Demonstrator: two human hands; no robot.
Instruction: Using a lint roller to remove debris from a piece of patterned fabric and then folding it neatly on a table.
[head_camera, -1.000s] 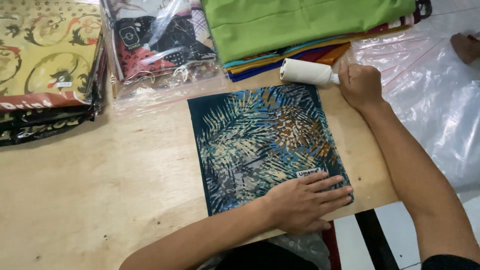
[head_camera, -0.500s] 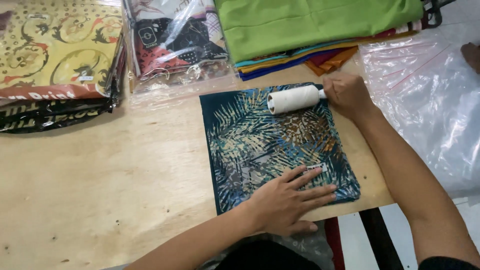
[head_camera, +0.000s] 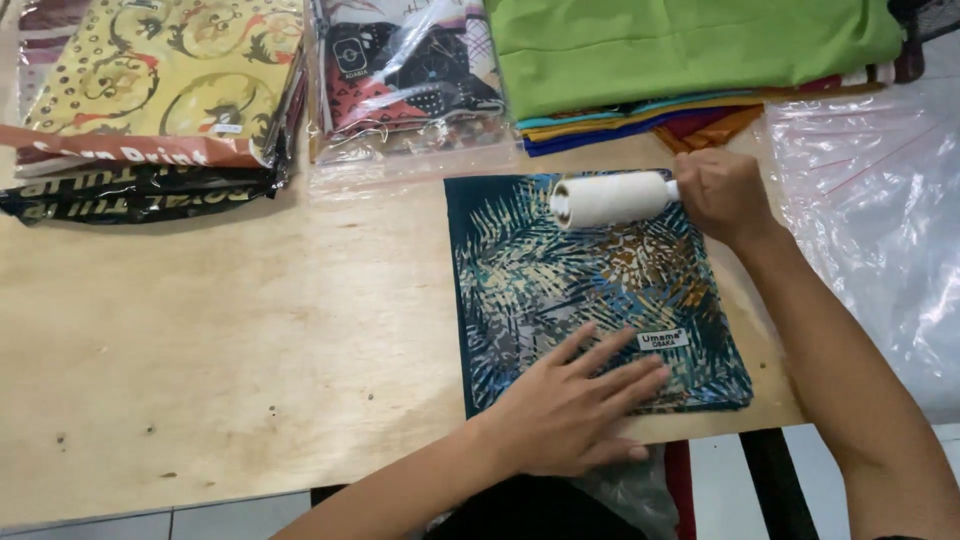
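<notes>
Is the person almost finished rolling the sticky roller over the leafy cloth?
Hard to say how much is done. The folded leaf-print cloth already lies flat on the wooden table. In hand: the right hand holds the white lint roller on the cloth's far edge, while the left hand presses its near edge. The cloth between roller and left hand looks left to roll.

Lighting: bright, even, diffuse, no strong source evident. Shadows: soft and short, beneath the left hand (head_camera: 575, 410) on the plywood table (head_camera: 230, 350). Glare: white streaks on the clear plastic bags (head_camera: 880, 230) right of the table. Focus: sharp overall; slight softness toward the frame corners.
</notes>
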